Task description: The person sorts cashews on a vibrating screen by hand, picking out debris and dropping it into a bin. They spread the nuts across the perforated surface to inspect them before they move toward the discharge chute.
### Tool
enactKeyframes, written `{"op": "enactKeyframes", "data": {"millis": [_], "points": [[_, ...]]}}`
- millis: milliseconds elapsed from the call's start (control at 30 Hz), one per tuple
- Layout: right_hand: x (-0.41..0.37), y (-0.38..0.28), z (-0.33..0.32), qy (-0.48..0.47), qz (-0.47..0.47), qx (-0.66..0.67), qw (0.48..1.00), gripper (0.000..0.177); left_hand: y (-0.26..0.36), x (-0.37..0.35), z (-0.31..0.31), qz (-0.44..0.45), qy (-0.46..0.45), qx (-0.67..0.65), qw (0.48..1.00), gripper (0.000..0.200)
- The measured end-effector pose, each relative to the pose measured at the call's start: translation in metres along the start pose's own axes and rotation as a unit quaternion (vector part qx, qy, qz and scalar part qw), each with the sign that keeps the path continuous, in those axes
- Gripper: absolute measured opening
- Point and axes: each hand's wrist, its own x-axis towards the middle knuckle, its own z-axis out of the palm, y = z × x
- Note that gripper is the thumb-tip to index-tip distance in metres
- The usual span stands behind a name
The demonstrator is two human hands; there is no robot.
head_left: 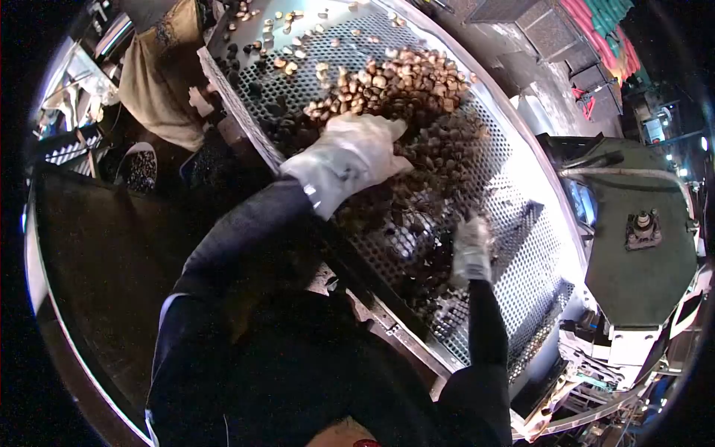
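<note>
A heap of brown nuts in their shells (424, 86), perhaps cashews, lies on a perforated metal screen (514, 186). My left hand (361, 149), in a whitish work glove, reaches over the near side of the heap. Its thumb stands apart from its fingers, and I see nothing gripped in it. Further right, my right hand (473, 242), gloved too, is low over the screen beside darker nuts and loose bits (428, 223). Its fingers are blurred and partly lost in shadow. Scattered nuts (290, 63) lie toward the screen's far left end.
Raised metal edges (246, 115) border the screen. A burlap sack (153, 97) hangs at the left, above a bucket of dark nuts (139, 167). Part of another person's hand (199, 100) appears near the sack. Green machinery (633, 261) stands at the right.
</note>
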Motion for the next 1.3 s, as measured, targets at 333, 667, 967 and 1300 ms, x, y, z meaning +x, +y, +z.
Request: {"op": "enactKeyframes", "data": {"millis": [333,667,967,1300], "points": [[-0.106,-0.051,0.003,-0.320,0.051,0.429,0.843,0.039,-0.063,0.058,0.048,0.089,-0.176,-0.041,0.980,0.034],[-0.041,-0.069,-0.138,-0.055,0.087,0.361,0.927,0.045,-0.008,0.018,-0.020,-0.027,-0.139,-0.461,0.876,0.040],[-0.027,-0.043,0.017,-0.082,-0.004,0.157,0.984,0.030,-0.039,0.039,0.033,0.051,-0.069,-0.680,0.729,0.039],[-0.105,-0.068,-0.039,-0.334,0.041,0.341,0.878,0.038,-0.015,0.019,0.051,0.170,-0.170,-0.115,0.964,0.032]]}}
